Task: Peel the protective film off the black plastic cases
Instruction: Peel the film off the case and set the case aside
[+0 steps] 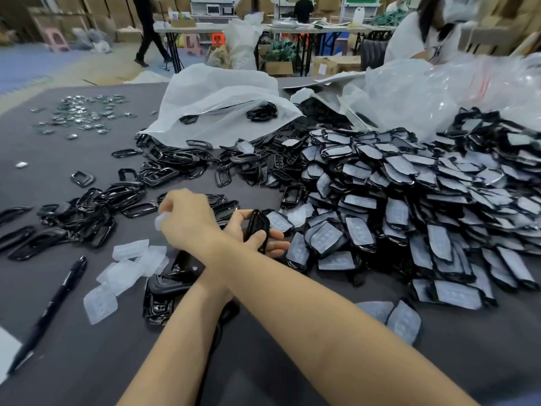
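crossing over the left forearm, the right hand [187, 218] reaches out to the left with its fingers curled round a pale scrap of film [161, 221], while the left hand [257, 240] grips a black case [257, 227] upright, fingers [276, 245] wrapped round its lower end; the case's face looks bare and glossy, so this one seems peeled. the step in hand is likely getting rid of the film: it would do best to let it fall on the loose heap of peeled films [128, 268] just beside the wrist, not among the cases, and then lay the bare case with the other black shells [169, 285] under the crossed arms. the film is thin and may cling to the fingertips, so a flick or a rub of the thumb could be needed. to the right a large heap of unpeeled cases [409, 194] spreads over the tabletop [292, 361], near enough for the next pick. black frames [87, 218] lie to the left, a pen [55, 306] near the films, a white plastic bag [222, 106] behind, and small shiny metal parts [85, 112] far off at the left. the crossed arms hide part of the near pile.
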